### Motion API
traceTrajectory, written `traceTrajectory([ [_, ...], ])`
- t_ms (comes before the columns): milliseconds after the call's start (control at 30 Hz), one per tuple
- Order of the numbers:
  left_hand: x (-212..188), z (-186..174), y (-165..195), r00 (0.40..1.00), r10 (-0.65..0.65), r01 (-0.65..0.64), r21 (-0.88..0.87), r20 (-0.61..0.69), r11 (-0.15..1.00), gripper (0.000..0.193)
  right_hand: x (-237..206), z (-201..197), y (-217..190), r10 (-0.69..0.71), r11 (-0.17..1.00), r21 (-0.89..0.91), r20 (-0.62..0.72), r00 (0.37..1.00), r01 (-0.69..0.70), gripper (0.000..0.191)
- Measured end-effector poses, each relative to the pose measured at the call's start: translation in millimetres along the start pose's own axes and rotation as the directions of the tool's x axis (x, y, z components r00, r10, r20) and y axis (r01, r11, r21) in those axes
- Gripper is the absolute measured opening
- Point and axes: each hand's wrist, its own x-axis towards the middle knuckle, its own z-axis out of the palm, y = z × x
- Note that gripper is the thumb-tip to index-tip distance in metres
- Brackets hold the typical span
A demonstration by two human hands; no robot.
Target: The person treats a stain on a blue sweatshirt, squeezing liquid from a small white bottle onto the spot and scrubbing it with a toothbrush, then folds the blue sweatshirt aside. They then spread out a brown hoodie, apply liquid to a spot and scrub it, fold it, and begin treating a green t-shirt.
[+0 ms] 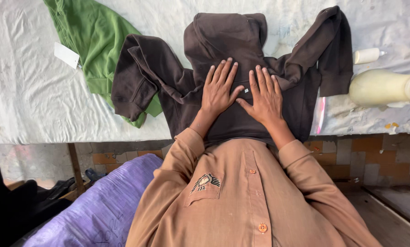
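At the far left of the frame I see the counter [26, 91], draped in a crumpled white cloth that hangs over its near edge. In the upper left a green garment [93, 43] lies on it with a white tag [67, 55] resting on its left side. Its right part is tucked under the left sleeve of the dark brown hoodie [234, 34].

The hoodie lies spread flat in the upper middle of the frame, hood pointing away from me, both sleeves bent outward, its hem hanging over the near edge of the counter against my tan shirt.

My left hand [218, 89] rests palm down on the chest of the hoodie, fingers spread wide and flat, gripping nothing. Just to its right my right hand [265, 97] lies the same way, open and pressed flat on the fabric, its thumb tip close to the left thumb. A tiny white speck on the cloth shows between them.

Further right, past the hoodie's right sleeve, a small white bottle [367, 55] lies on its side near the upper right. Below it a larger cream plastic jug [383, 87] lies on its side too, its mouth pointing toward the right edge.

In the lower left, beneath the counter, a purple sack [99, 206] sits beside me.
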Motion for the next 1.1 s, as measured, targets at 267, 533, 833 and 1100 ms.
traceTrajectory([
  [267,-28.4,19.9,-17.0,0.986,-0.121,0.11,0.097,0.116,0.989,0.113,-34.9,-11.1,16.8,0.021,1.0,0.015,0.026,0.999,-0.022,0.091],
  [533,-58.6,5.1,29.5,0.974,-0.007,-0.005,0.051,0.228,0.999,0.083,-130.5,-59.0,64.4,0.435,0.9,0.173,-0.352,0.829,-0.399,0.012],
  [833,-54.2,11.9,63.8,0.991,0.019,-0.01,-0.07,0.135,0.998,0.061,-225.3,-45.8,197.6,0.768,0.532,0.445,-0.612,0.189,-0.72,0.01],
  [1100,-45.6,1.9,72.7,0.987,0.027,-0.034,0.041,0.157,0.999,0.057,-222.6,-67.6,258.2,0.693,0.586,0.365,-0.688,0.214,-0.724,0.01],
])
